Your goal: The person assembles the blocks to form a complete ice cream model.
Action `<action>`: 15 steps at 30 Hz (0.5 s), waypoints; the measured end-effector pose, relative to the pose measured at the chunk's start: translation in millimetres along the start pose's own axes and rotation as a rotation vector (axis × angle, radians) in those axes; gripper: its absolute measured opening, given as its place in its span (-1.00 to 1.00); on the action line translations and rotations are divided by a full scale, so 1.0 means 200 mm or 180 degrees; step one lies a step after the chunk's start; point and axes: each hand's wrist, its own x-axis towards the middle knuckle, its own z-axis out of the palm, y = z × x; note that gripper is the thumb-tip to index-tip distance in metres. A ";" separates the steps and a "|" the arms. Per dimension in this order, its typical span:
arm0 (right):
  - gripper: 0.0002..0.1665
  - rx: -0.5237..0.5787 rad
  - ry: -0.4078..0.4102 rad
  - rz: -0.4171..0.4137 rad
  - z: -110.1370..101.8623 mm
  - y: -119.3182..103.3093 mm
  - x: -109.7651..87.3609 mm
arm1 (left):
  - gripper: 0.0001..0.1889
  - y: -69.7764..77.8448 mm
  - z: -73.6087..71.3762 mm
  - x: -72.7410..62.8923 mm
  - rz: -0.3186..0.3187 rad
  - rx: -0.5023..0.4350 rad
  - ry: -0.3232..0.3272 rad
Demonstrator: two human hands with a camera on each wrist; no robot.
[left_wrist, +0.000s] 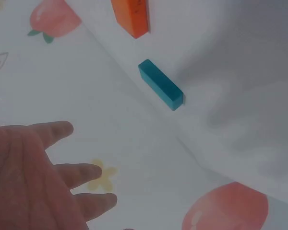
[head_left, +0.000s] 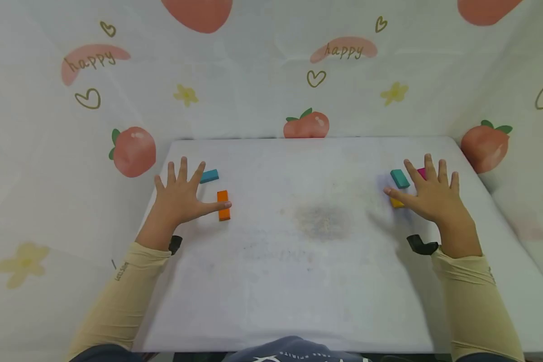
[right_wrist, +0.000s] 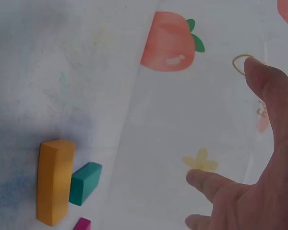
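My left hand [head_left: 179,199] is spread above the left side of the table, its thumb crossing over an orange block [head_left: 223,213] in the head view. Just beyond its index finger lies a blue block [head_left: 210,175], which looks teal in the left wrist view [left_wrist: 161,85]. On the right, my right hand [head_left: 438,197] hovers with fingers spread and nothing held. Near its thumb are a green-teal block [head_left: 399,179] and a yellow block [head_left: 396,203], the latter partly covered by the thumb. A magenta block [head_left: 422,173] shows between its fingers, mostly hidden.
The white table [head_left: 271,281] has a grey smudge [head_left: 323,221] near its middle. Behind and beside it hangs a pale cloth [head_left: 253,75] printed with peaches, hearts and flowers. Dark straps [head_left: 422,245] sit at both wrists.
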 end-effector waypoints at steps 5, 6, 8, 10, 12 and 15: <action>0.23 0.0017 0.0098 -0.0056 0.01 0.00 0.01 | 0.39 0.00 0.01 0.01 0.0037 -0.0031 0.0012; 0.22 0.0009 0.0137 -0.0068 0.01 0.00 0.01 | 0.38 0.00 0.02 0.01 0.0053 -0.0040 0.0028; 0.20 0.0011 0.0211 -0.0075 0.02 0.01 0.01 | 0.37 0.01 0.03 0.02 0.0104 -0.0041 0.0082; 0.12 0.0057 0.0286 -0.0073 0.03 0.02 0.00 | 0.36 0.01 0.05 0.03 0.0138 -0.0081 0.0140; -0.03 0.0161 0.0370 -0.0049 0.04 0.03 0.00 | 0.33 0.01 0.07 0.03 0.0147 -0.0180 0.0172; -0.24 0.0382 0.0456 0.0025 0.06 0.05 0.00 | 0.23 0.02 0.11 0.04 0.0136 -0.0413 0.0170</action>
